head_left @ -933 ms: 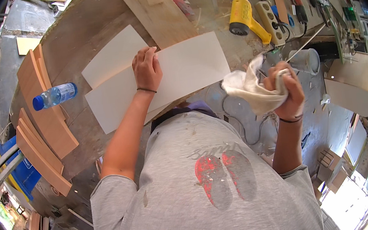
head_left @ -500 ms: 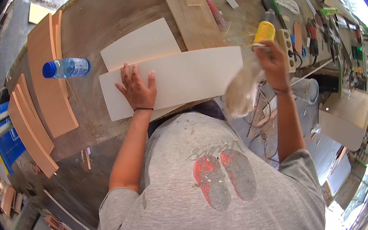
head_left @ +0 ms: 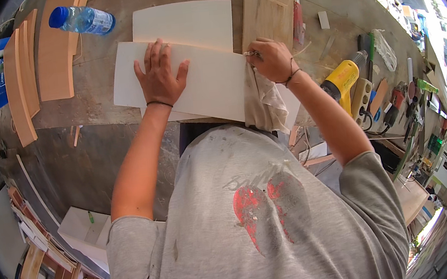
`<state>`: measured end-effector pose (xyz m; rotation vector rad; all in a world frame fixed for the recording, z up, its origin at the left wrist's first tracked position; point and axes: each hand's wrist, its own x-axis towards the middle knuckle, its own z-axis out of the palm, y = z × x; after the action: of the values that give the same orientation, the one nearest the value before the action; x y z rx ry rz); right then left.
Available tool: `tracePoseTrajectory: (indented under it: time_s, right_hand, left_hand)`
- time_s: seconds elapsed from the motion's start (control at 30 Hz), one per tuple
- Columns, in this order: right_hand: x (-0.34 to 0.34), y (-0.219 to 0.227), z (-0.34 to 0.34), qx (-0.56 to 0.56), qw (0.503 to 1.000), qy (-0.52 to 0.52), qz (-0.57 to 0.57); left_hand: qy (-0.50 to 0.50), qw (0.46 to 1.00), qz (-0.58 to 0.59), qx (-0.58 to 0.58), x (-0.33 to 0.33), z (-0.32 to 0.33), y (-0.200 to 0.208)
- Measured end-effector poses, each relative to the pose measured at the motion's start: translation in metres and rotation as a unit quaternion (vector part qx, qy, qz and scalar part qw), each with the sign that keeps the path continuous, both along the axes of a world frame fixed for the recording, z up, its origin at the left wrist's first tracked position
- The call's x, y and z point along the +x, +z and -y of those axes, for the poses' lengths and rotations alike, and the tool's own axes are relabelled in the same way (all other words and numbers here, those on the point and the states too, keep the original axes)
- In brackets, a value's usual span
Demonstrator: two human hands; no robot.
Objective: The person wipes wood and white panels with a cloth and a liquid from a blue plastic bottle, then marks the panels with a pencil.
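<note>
A white curved panel lies on the workbench in front of me, overlapping a second white panel behind it. My left hand rests flat on the front panel with its fingers spread. Over the panel's right part, my right hand is closed on a pale cloth, which hangs down past the panel's near edge. Something small and dark pokes out between the right fingers; I cannot make out what it is. Part of the front panel is hidden behind the cloth.
A water bottle lies at the far left near curved brown boards. Plywood lies behind the panels. To the right are a yellow heat gun, a power strip and several hand tools. A red-handled cutter lies beyond.
My right hand has come left with the cloth, from beyond the panel's right end to over the panel. The left hand stays flat on the panel. My view has shifted.
</note>
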<state>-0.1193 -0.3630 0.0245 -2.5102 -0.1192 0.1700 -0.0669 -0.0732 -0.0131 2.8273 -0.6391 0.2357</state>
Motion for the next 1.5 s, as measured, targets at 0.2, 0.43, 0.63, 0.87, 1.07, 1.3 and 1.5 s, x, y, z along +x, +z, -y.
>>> tracePoseTrajectory:
  time_s: [0.2, 0.43, 0.63, 0.87, 1.07, 1.3, 1.5]
  right_hand:
    - [-0.010, 0.015, 0.031, -0.028, 0.994, 0.014, -0.109]
    - [0.032, -0.003, -0.024, -0.022, 0.998, 0.020, -0.058]
    - [-0.022, 0.011, 0.050, -0.021, 0.991, -0.025, -0.132]
    - [0.071, -0.006, -0.088, -0.001, 0.999, 0.044, 0.000]
    - [0.116, -0.008, -0.153, 0.053, 0.998, 0.025, 0.006]
    - [0.076, 0.013, -0.092, -0.001, 0.996, 0.062, -0.066]
    - [0.140, 0.001, -0.170, 0.040, 0.996, 0.069, -0.045]
  left_hand:
    - [0.006, 1.000, 0.025, -0.008, -0.003, 0.000, 0.001]
    - [0.031, 0.999, 0.013, -0.018, -0.001, 0.005, -0.001]
    - [0.037, 0.999, -0.002, -0.015, -0.005, 0.003, 0.001]
    - [0.019, 0.975, -0.005, -0.219, -0.001, -0.004, -0.002]
    - [0.185, 0.966, -0.022, -0.181, 0.019, -0.054, 0.002]
    - [0.219, 0.935, -0.270, -0.070, 0.039, -0.091, 0.013]
    - [0.173, 0.930, -0.313, -0.085, 0.050, -0.092, 0.011]
